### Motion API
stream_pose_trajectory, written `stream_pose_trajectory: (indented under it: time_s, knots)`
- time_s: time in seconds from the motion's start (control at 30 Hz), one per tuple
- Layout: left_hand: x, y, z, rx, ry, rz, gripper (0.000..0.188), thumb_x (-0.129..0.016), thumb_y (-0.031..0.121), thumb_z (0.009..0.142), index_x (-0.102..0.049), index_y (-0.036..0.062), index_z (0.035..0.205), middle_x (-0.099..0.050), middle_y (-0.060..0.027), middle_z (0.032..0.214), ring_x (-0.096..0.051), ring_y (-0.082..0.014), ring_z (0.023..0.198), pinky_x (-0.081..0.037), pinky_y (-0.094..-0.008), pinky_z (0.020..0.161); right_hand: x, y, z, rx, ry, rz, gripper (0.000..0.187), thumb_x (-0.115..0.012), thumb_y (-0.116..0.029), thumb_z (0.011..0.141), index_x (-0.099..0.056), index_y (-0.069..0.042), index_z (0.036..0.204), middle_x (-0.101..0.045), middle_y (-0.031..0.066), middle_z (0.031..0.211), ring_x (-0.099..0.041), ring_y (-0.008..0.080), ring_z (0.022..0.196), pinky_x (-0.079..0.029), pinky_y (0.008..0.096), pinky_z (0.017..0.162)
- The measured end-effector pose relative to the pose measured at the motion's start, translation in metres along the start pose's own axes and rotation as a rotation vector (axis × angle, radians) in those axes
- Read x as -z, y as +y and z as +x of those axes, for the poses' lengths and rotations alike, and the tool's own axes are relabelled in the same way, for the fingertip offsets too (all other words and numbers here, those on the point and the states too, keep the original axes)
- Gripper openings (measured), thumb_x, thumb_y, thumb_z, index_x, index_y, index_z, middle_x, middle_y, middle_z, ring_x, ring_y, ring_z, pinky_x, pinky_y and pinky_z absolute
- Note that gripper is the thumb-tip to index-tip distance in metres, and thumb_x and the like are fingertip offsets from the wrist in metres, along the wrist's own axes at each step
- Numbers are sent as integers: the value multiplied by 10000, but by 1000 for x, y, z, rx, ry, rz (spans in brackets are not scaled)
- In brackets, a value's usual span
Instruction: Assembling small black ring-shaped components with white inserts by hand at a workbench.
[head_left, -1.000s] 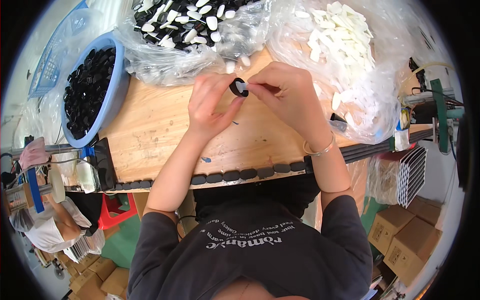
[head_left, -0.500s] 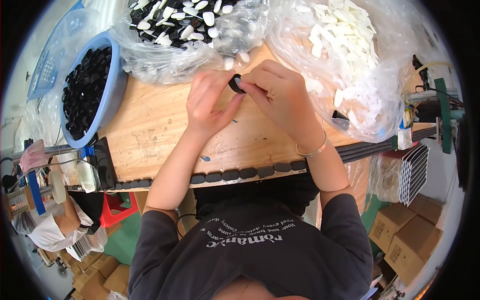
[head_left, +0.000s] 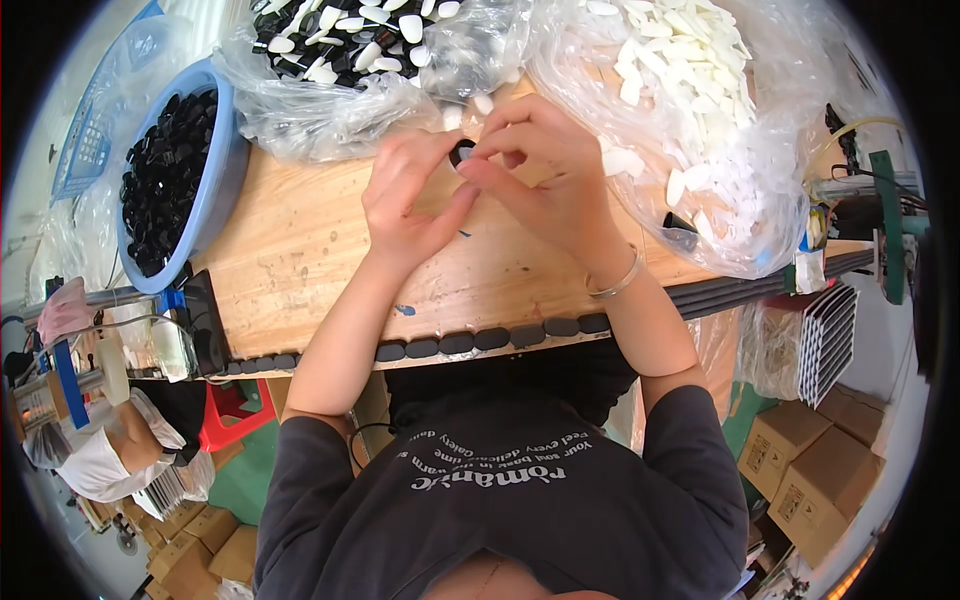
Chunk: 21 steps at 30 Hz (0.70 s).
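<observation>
My left hand (head_left: 407,200) and my right hand (head_left: 540,170) meet over the wooden table (head_left: 300,270). Together they pinch a small black round part (head_left: 462,154) between the fingertips. My right wrist wears a thin metal bracelet (head_left: 615,283). Just beyond my hands lies a clear bag of mixed black and white pieces (head_left: 340,60). At my right sits a clear bag of white oval pieces (head_left: 700,110).
A blue basin (head_left: 215,200) full of black round parts stands at the table's left. Several black parts line the table's near edge (head_left: 470,342). Cardboard boxes (head_left: 800,460) sit on the floor at right. Another person in white (head_left: 90,460) is at lower left.
Both hands shifted slightly away from me along the table with the black part, and my right fingers now cover more of it.
</observation>
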<state>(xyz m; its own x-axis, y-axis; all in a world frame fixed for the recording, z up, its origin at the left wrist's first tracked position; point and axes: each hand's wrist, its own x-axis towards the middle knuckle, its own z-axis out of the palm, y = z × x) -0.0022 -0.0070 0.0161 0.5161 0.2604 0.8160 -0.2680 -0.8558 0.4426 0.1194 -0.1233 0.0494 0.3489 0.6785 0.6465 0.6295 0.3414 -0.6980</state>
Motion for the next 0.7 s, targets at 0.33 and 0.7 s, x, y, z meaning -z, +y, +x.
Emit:
stream_pose_trajectory:
  time_s: [0.33,0.7]
  knots:
    - [2,-4,-2,31,-2,-11,472,-778,-28,609,-659,3,1065,-633,-110,1029,-567,-279,959,-455,-378,852,7,3,1,-657,-191,524,292,-664,-76,871,-616,52,1129,-672,76,1006,-636,95,877,-515,218,772]
    - [-1,-7,-4,19,-20,27,510,-789,-3,565,-676,31,1061,-606,-99,1013,-559,-285,943,-457,-383,835,0,7,-4,-685,-200,401,273,-668,-57,858,-628,55,1104,-674,63,960,-632,75,852,-520,198,773]
